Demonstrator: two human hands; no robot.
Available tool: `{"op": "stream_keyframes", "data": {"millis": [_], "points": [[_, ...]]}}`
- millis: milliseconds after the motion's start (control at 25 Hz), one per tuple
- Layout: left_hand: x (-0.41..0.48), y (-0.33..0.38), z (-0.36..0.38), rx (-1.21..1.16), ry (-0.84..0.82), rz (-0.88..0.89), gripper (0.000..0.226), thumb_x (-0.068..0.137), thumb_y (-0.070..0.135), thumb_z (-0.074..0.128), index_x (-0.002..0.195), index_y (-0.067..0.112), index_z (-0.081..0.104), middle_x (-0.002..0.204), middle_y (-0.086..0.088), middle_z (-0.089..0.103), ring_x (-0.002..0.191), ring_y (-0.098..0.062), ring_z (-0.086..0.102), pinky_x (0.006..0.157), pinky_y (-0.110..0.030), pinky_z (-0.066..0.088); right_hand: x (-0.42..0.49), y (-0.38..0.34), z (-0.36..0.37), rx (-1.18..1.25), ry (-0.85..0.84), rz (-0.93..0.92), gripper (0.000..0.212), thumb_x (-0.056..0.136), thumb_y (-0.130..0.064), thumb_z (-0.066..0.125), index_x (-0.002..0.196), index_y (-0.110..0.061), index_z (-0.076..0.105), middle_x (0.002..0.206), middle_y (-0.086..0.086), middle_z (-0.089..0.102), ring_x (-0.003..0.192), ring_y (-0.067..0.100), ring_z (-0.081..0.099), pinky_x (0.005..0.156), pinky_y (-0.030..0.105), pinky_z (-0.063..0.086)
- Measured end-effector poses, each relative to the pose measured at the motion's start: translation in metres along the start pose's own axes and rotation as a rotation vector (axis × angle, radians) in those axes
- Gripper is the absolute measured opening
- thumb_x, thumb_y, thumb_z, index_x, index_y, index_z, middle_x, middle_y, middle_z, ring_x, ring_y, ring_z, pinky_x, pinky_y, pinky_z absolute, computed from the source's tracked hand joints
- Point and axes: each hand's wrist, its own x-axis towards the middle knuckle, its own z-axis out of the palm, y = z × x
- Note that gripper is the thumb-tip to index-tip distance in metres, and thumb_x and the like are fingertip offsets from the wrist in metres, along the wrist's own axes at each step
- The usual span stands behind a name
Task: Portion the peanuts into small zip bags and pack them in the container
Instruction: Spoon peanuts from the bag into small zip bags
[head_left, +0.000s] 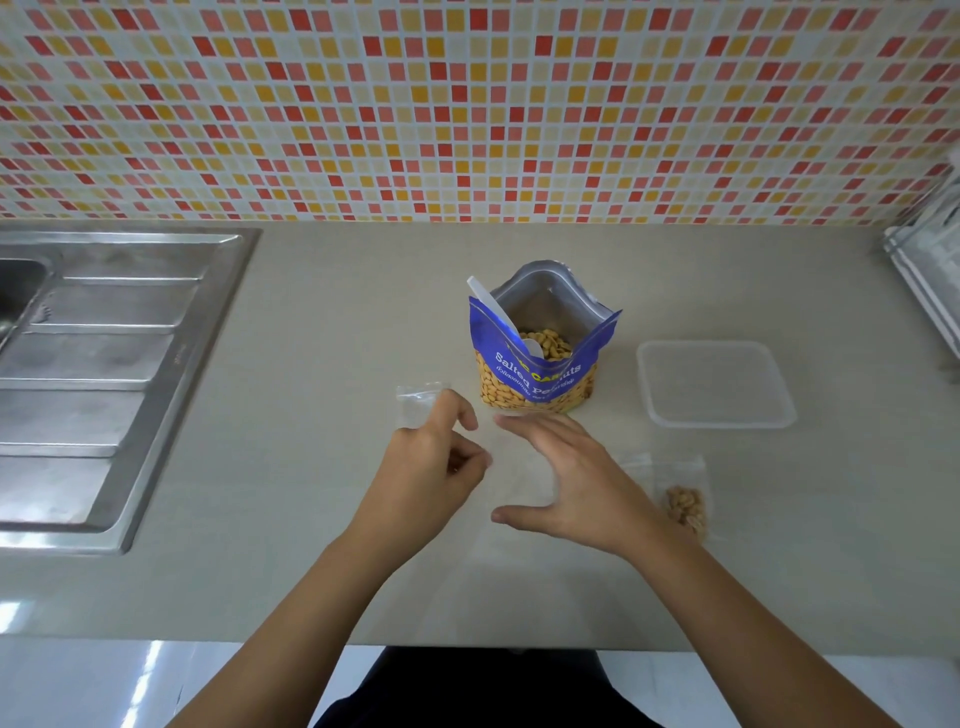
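Observation:
An open blue bag of salted peanuts (535, 376) stands mid-counter with a white spoon (491, 306) stuck in it. An empty small zip bag (418, 402) lies to its left. My left hand (434, 460) sits at that bag's right edge, one finger stretched onto it and the others curled; whether it grips the bag is unclear. My right hand (563, 478) hovers flat with spread fingers over faint clear plastic (519, 480) on the counter. Right of my wrist lies a zip bag with peanuts (685, 506). The clear square container (667, 382) sits to the right, nothing in it.
A steel sink with drainboard (104, 364) fills the counter's left side. A white rack (930, 280) stands at the far right edge. The tiled wall (467, 104) rises behind the counter, whose front edge runs just below my forearms.

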Motion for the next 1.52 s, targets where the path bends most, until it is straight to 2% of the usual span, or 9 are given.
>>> {"op": "stream_keyframes", "data": {"millis": [320, 720, 800, 880, 960, 1080, 1240, 1400, 1520], "points": [[0.007, 0.013, -0.005, -0.133, -0.025, -0.074, 0.044, 0.081, 0.007, 0.063, 0.107, 0.03, 0.036, 0.077, 0.001, 0.071, 0.066, -0.01, 0.065, 0.06, -0.007, 0.046, 0.001, -0.002, -0.004, -0.005, 0.113, -0.039, 0.069, 0.067, -0.05, 0.075, 0.128, -0.028, 0.051, 0.125, -0.009, 0.055, 0.119, 0.005, 0.043, 0.098, 0.012, 0.03], [0.01, 0.027, -0.02, -0.057, -0.003, -0.004, 0.037, 0.084, 0.014, 0.063, 0.109, 0.03, 0.04, 0.068, 0.009, 0.07, 0.063, 0.0, 0.058, 0.059, -0.003, 0.039, 0.002, -0.003, -0.027, 0.045, 0.256, -0.122, 0.047, 0.067, -0.043, 0.075, 0.106, -0.018, 0.066, 0.102, -0.006, 0.066, 0.099, 0.004, 0.055, 0.09, 0.012, 0.039], [0.018, 0.031, -0.03, -0.02, 0.087, 0.002, 0.011, 0.089, 0.026, 0.058, 0.098, 0.024, 0.052, 0.072, 0.011, 0.068, 0.064, -0.004, 0.061, 0.056, -0.009, 0.041, 0.002, -0.003, -0.038, 0.081, 0.276, -0.117, 0.051, 0.066, -0.042, 0.078, 0.109, -0.02, 0.065, 0.103, -0.009, 0.066, 0.099, 0.003, 0.056, 0.089, 0.013, 0.04], [0.04, 0.033, -0.043, 0.037, 0.287, 0.03, 0.03, 0.095, 0.035, 0.047, 0.085, 0.011, 0.061, 0.074, 0.001, 0.065, 0.07, -0.016, 0.062, 0.059, -0.015, 0.038, 0.001, -0.003, -0.051, 0.09, 0.334, -0.134, 0.055, 0.064, -0.043, 0.078, 0.113, -0.021, 0.064, 0.104, -0.014, 0.063, 0.099, 0.004, 0.057, 0.09, 0.012, 0.039], [0.071, 0.037, -0.056, 0.102, 0.375, 0.106, 0.027, 0.099, 0.023, 0.039, 0.096, 0.005, 0.058, 0.096, -0.01, 0.06, 0.086, -0.023, 0.06, 0.067, -0.017, 0.035, 0.003, -0.004, -0.066, 0.118, 0.4, -0.136, 0.06, 0.063, -0.045, 0.077, 0.117, -0.024, 0.06, 0.106, -0.021, 0.059, 0.098, 0.001, 0.056, 0.09, 0.011, 0.038], [0.115, 0.043, -0.057, 0.236, 0.174, 0.116, 0.035, 0.095, 0.031, 0.046, 0.125, 0.012, 0.044, 0.123, -0.008, 0.049, 0.102, -0.021, 0.053, 0.083, -0.027, 0.04, 0.01, -0.004, -0.085, 0.197, 0.482, -0.137, 0.062, 0.061, -0.042, 0.079, 0.117, -0.024, 0.059, 0.106, -0.016, 0.062, 0.098, 0.002, 0.059, 0.089, 0.014, 0.041], [0.139, 0.052, -0.051, 0.641, -0.129, 0.039, 0.03, 0.089, 0.033, 0.058, 0.107, 0.011, 0.066, 0.105, -0.007, 0.069, 0.085, -0.016, 0.056, 0.073, -0.026, 0.044, 0.017, 0.0, -0.097, 0.221, 0.541, -0.142, 0.059, 0.06, -0.04, 0.081, 0.113, -0.027, 0.058, 0.104, -0.01, 0.064, 0.098, 0.007, 0.06, 0.088, 0.019, 0.044], [0.147, 0.086, -0.056, 0.955, -0.132, 0.24, 0.024, 0.092, 0.022, 0.05, 0.101, 0.008, 0.067, 0.098, -0.01, 0.069, 0.089, -0.022, 0.062, 0.072, -0.028, 0.044, 0.021, 0.008, -0.109, 0.22, 0.584, -0.111, 0.059, 0.06, -0.043, 0.08, 0.112, -0.027, 0.058, 0.104, -0.018, 0.061, 0.096, 0.003, 0.058, 0.089, 0.027, 0.046], [0.146, 0.107, -0.037, 1.135, -0.337, 0.347, 0.021, 0.088, 0.019, 0.053, 0.101, 0.004, 0.062, 0.093, -0.012, 0.059, 0.08, -0.025, 0.055, 0.067, -0.03, 0.04, 0.024, 0.012, -0.115, 0.178, 0.639, -0.07, 0.059, 0.059, -0.047, 0.077, 0.111, -0.031, 0.057, 0.103, -0.022, 0.061, 0.095, 0.002, 0.057, 0.09, 0.044, 0.046]]}}
